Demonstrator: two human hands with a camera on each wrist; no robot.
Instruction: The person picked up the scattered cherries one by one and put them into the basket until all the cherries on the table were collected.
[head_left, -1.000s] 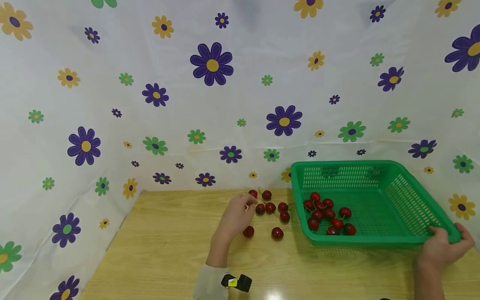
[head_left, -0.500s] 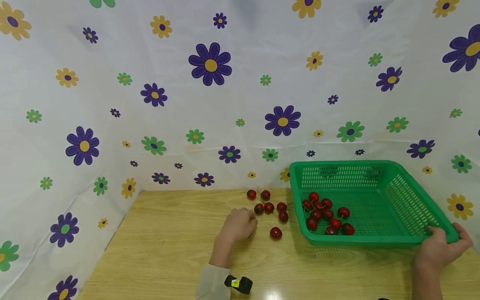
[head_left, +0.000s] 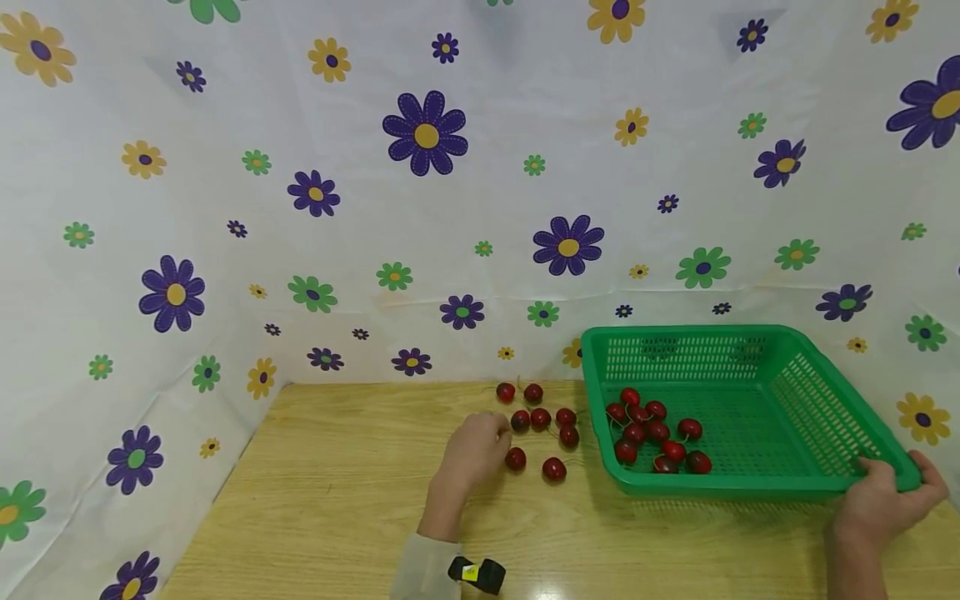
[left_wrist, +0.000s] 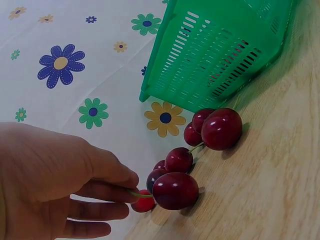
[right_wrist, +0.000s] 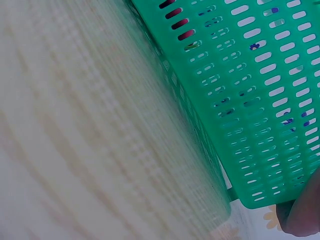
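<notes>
Head view: R hand (head_left: pixel 885 508), fingers curled, grips green basket (head_left: pixel 727 482) by near R corner; L hand (head_left: pixel 472 454) pinches a stem (left_wrist: pixel 144 195) btwn fingers, its cherry (head_left: pixel 515 458) at bench (head_left: pixel 337 483), can't tell if lifted. 7 loose cherries (head_left: pixel 540 418) beside/beyond; more in basket's L half. Floral cloth (head_left: pixel 337 250) behind.

Loose on a light wood-grained table (head_left: pixel 337 483): dark red cherries (head_left: pixel 540 418), bunched toward the back, with one farther forward and thin stems (head_left: pixel 573 461) showing here and there. Standing just to their right, on the same wood surface: a slotted green plastic basket (head_left: pixel 735 482).
</notes>
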